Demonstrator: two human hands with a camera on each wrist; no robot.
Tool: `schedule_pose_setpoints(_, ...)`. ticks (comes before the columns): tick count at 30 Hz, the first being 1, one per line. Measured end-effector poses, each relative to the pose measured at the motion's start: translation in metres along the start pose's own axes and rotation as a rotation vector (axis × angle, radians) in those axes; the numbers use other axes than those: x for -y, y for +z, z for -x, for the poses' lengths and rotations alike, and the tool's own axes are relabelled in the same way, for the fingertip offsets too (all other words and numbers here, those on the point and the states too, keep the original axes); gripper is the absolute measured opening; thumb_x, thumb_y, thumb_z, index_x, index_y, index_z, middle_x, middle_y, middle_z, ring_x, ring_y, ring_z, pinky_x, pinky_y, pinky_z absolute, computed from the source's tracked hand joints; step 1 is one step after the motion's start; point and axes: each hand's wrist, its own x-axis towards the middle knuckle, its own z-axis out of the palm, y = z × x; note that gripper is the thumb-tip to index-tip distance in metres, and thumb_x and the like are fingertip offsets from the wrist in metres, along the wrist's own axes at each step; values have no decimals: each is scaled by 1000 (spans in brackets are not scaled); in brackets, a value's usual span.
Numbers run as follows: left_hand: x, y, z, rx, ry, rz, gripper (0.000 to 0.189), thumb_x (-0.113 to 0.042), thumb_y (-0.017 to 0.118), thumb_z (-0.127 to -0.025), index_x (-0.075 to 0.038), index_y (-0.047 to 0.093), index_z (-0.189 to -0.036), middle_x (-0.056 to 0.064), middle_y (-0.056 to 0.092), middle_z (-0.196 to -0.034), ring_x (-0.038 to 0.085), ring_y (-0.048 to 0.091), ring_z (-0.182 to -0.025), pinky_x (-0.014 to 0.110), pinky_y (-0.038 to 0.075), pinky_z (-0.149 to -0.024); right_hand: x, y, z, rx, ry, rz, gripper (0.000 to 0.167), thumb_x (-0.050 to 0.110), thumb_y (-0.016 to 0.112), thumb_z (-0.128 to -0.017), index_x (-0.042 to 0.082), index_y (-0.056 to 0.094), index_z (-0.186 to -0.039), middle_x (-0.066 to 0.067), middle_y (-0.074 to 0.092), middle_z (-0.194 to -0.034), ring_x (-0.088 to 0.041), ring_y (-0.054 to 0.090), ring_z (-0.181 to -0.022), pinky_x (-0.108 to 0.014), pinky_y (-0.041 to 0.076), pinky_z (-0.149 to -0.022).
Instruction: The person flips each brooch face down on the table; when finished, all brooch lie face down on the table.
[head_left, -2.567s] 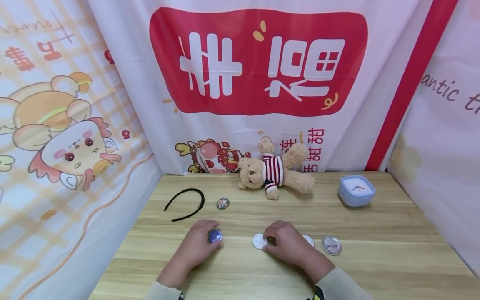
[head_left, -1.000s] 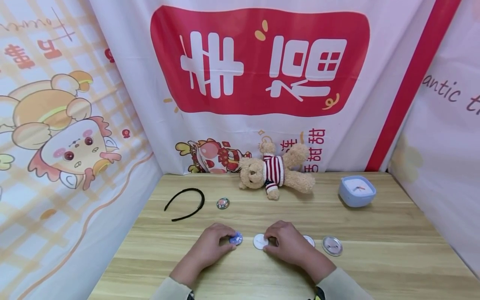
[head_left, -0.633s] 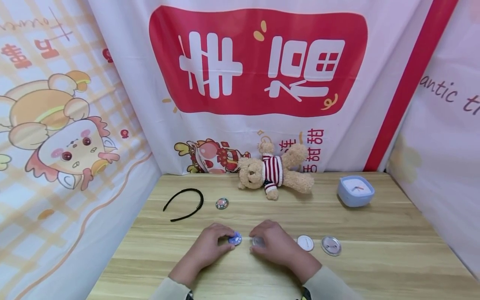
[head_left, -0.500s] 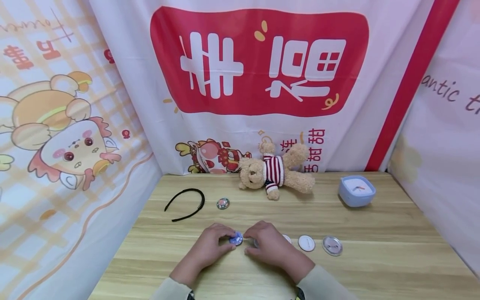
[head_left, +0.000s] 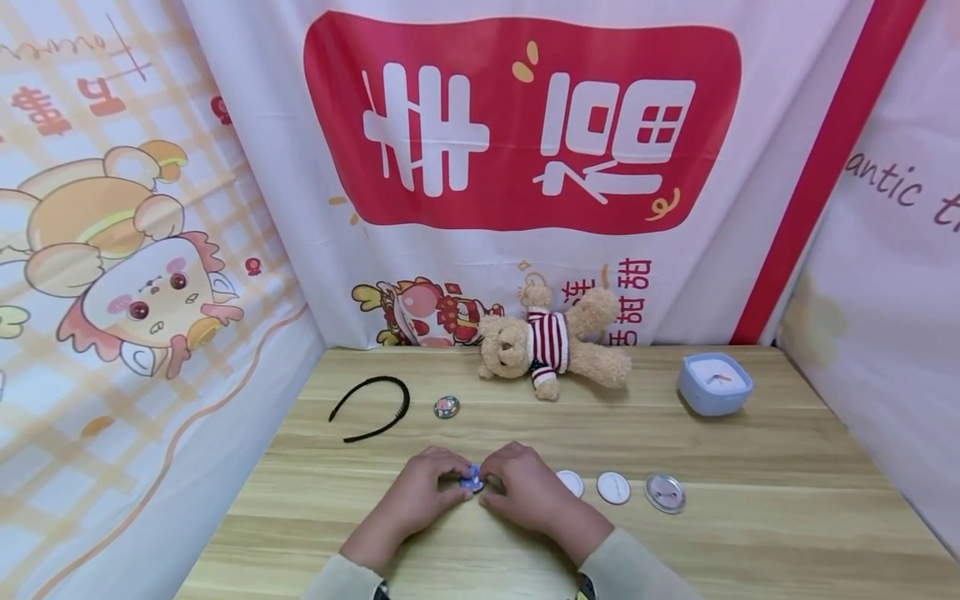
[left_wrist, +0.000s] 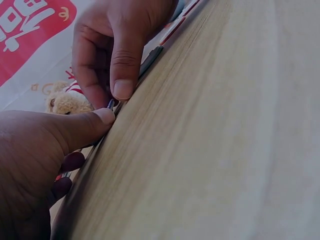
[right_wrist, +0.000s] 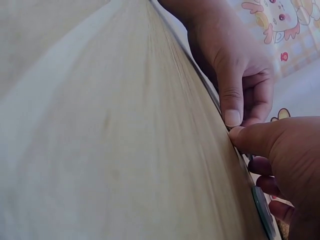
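Note:
My left hand pinches a small round blue button badge with a pale print, low over the table, thumb and forefinger at its left side. From the right, the thumb and fingertips of my right hand meet it and grip its other edge. Much of the badge lies hidden under the fingers; in the left wrist view only a thin edge shows between both thumbs. Right of the hands two white round badge pieces and a silver pin-back disc lie in a row.
Behind the left hand lie a patterned round badge and a black headband. A teddy bear in a striped top lies at the back, against the cloth. A blue clock stands at the back right of the wooden table.
The left hand has brought the blue badge rightward. The right hand has left the white disc's spot, moved left with a pale round piece under its fingers, and now meets the badge.

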Motion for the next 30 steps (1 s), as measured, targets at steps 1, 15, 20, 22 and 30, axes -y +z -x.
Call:
schedule_pose_setpoints(1,0,0,0,0,4,4,22,-30,90,-91,-31,82,-112,-22,75,-118,7,66,-116,41,58,-108,0,0,0,-3,0,-5,23,33,86,-94,19,80,-112,6,80,-114,-17,70,-117,-40,56,-109)
schedule_pose_setpoints(15,-1,-1,1,-8,25,10,17,-38,82,-98,-33,81,-115,-22,74,-112,4,66,-110,39,59,-103,-2,6,-1,-31,25,11,12,27,81,-100,23,81,-111,12,80,-107,-12,69,-109,-41,57,-104)
schedule_pose_setpoints(20,0,-1,2,-5,-31,42,14,-34,74,-105,-34,80,-117,-20,73,-115,6,67,-113,41,60,-105,-2,8,-1,-79,55,44,11,30,75,-105,23,81,-110,11,79,-101,-11,69,-101,-41,57,-102)
schedule_pose_setpoints(22,0,-1,1,-7,-45,50,13,-30,72,-106,-33,81,-116,-19,74,-115,7,68,-113,40,61,-104,-2,8,-1,-102,55,48,10,30,74,-105,23,82,-109,11,79,-98,-10,69,-97,-40,58,-99)
schedule_pose_setpoints(30,-6,0,0,-46,-75,13,16,-27,72,-106,-28,82,-118,-16,76,-111,4,68,-106,33,62,-97,0,4,-1,-102,107,-39,20,22,82,-98,24,79,-117,10,73,-96,-10,65,-95,-38,58,-92)
